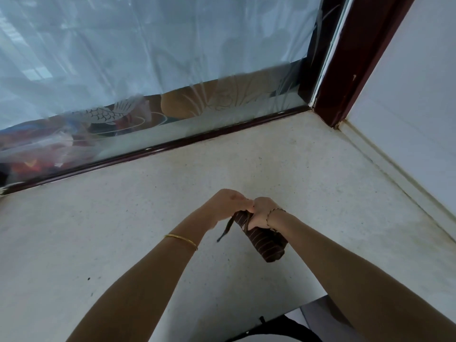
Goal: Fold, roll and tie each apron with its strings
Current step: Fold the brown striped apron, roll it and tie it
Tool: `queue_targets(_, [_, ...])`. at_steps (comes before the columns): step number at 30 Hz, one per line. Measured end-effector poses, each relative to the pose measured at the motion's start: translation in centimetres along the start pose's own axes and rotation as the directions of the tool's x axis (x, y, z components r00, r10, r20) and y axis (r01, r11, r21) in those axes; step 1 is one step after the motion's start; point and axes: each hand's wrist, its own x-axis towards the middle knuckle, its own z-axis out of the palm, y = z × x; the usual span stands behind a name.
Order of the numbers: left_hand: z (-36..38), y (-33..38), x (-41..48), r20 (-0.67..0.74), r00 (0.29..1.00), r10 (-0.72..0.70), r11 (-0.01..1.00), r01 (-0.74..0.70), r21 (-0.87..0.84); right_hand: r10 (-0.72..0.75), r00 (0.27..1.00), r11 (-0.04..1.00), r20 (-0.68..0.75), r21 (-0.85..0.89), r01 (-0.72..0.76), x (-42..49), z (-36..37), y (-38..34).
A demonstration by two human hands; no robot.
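The apron is rolled into a tight dark cylinder with thin pale stripes, and you hold it slanted over the middle of the bench, nearer its front edge than its back edge. I cannot tell whether its low end touches the surface. Your right hand is wrapped round the upper end of the roll, fingers curled about the cloth. Your left hand is closed beside it, knuckles touching, and pinches the string where it crosses the top of the roll, with a loose tail hanging free to the left. This looks like the tying step, so clamp the roll firmly with the right hand so the layers cannot loosen. Draw the string snug with the left, pulling across the roll rather than along it so the wrap does not slide off the end. Seat the knot against the cloth before you let go, and leave the tail short enough not to snag. By count there is one rolled apron, one hanging string tail with a second strand lying over the roll, and two hands. The left wrist wears one gold bangle and the right one beaded bracelet. One etched glass panel stands along the back edge, one dark wooden frame rises at the back right corner, and one white wall runs along the right edge. One dark shape pokes in at the front edge, too cut off to identify.
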Motion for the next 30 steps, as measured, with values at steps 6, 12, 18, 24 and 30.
queue_targets(6, [1.1, -3.4, -0.5, -0.059, 0.998, -0.014, 0.963, -0.003, -0.271, 0.025, 0.99, 0.997, -0.142, -0.065, -0.034, 0.0, 4.0, 0.3])
queue_targets(12, [1.6, -5.6, -0.9, -0.051, 0.997, -0.064, 0.903, 0.036, -0.428, -0.092, 0.996, 0.957, 0.0, 0.277, 0.089, 0.5, 6.2, -0.5])
queue_targets(18, [1.7, -5.4, -1.2, -0.193, 0.981, -0.007, 0.974, -0.037, -0.222, -0.058, 0.988, 0.985, -0.145, 0.151, 0.08, 0.9, 6.5, -1.1])
queue_targets(24, [1.7, -5.4, -1.2, -0.198, 0.977, -0.078, 0.933, 0.001, -0.361, -0.033, 0.976, 0.998, -0.215, -0.065, 0.02, 1.0, 6.2, -1.1])
queue_targets(30, [3.0, -7.3, -0.9, -0.206, 0.971, -0.124, 0.958, 0.063, -0.281, -0.17, 0.984, 0.948, 0.046, 0.279, 0.15, 0.7, 5.7, -0.8])
